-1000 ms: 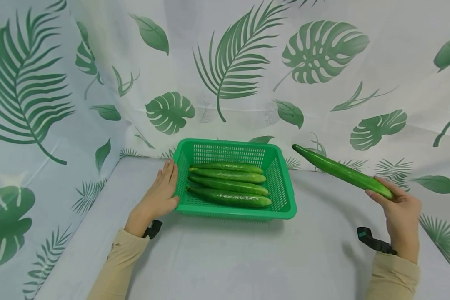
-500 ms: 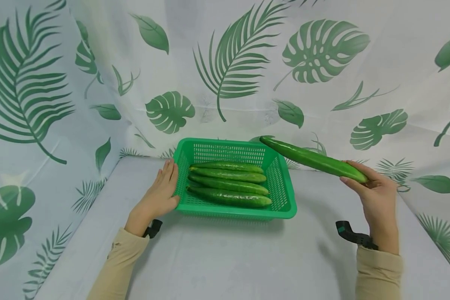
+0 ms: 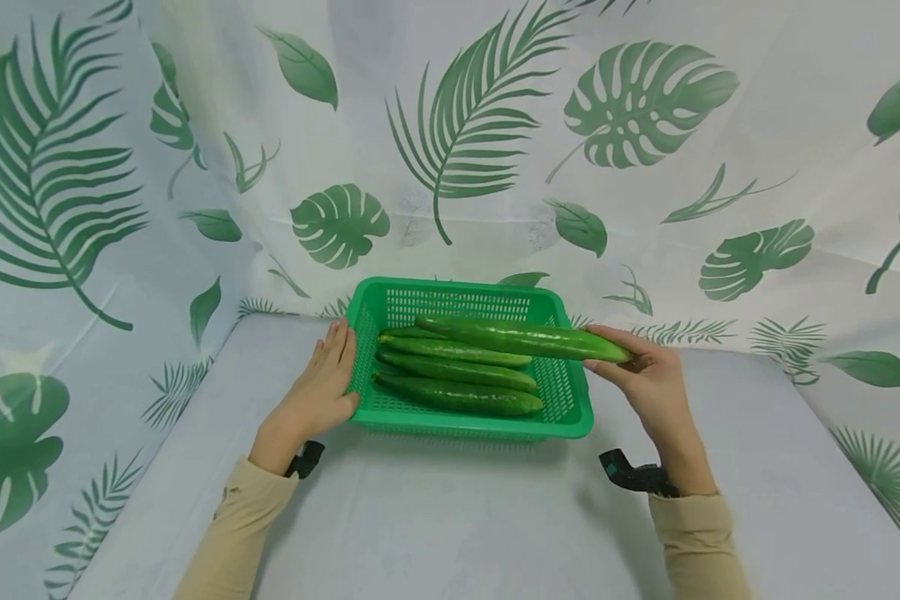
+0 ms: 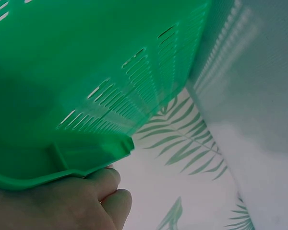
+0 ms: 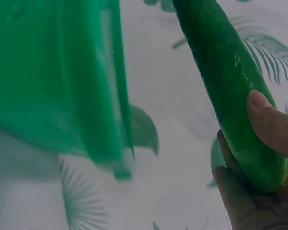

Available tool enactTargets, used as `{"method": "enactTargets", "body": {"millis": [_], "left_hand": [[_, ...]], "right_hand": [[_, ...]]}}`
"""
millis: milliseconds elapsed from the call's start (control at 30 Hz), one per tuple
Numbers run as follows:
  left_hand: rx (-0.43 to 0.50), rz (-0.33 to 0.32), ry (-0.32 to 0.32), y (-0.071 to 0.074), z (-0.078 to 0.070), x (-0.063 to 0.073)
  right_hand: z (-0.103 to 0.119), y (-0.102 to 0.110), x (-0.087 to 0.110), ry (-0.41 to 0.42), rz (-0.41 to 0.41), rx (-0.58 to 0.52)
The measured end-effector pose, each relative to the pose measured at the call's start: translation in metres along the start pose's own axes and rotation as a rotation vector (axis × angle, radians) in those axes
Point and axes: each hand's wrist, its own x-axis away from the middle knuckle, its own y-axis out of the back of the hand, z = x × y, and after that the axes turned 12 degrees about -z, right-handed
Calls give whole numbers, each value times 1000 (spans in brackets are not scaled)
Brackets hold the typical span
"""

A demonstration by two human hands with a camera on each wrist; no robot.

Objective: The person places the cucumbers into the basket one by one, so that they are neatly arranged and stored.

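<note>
My right hand (image 3: 648, 379) pinches a long cucumber (image 3: 525, 338) near its paler end, thumb on one side and fingers on the other. The cucumber lies nearly level above the back right of a green plastic basket (image 3: 465, 428), its darker tip reaching over the basket's middle. Several cucumbers (image 3: 457, 400) lie side by side inside; the rearmost is mostly hidden by the held one. My left hand (image 3: 318, 383) rests against the basket's left rim with straight fingers. In the right wrist view, thumb and fingers hold the cucumber (image 5: 235, 91) beside the basket wall (image 5: 86, 86).
The basket stands on a pale table (image 3: 450, 525) near its back edge. Behind and to the sides hangs a white curtain (image 3: 487, 242) printed with green leaves. Each wrist carries a black camera mount (image 3: 637, 477).
My right hand has moved left with the cucumber, from right of the basket to above it. The cucumber has turned closer to level. My left hand and the basket have stayed put.
</note>
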Motion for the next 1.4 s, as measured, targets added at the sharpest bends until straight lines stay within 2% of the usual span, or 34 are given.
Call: {"method": "enactTargets", "body": {"millis": [133, 333, 433, 700, 1200, 1400], "left_hand": [[-1, 5, 5, 0, 0, -1], [-13, -3, -1, -1, 0, -1], [-9, -2, 2, -1, 0, -1], [-4, 0, 2, -1, 0, -1], [-12, 0, -5, -1, 1, -1], [-1, -1, -6, -2, 1, -2]], "right_hand": [[-2, -20, 4, 20, 74, 28], [-5, -42, 10, -38, 170, 136], [-7, -50, 12, -37, 212, 205], [-10, -65, 17, -15, 315, 257], [-13, -69, 22, 65, 377, 379], [-14, -70, 22, 65, 387, 398]]}}
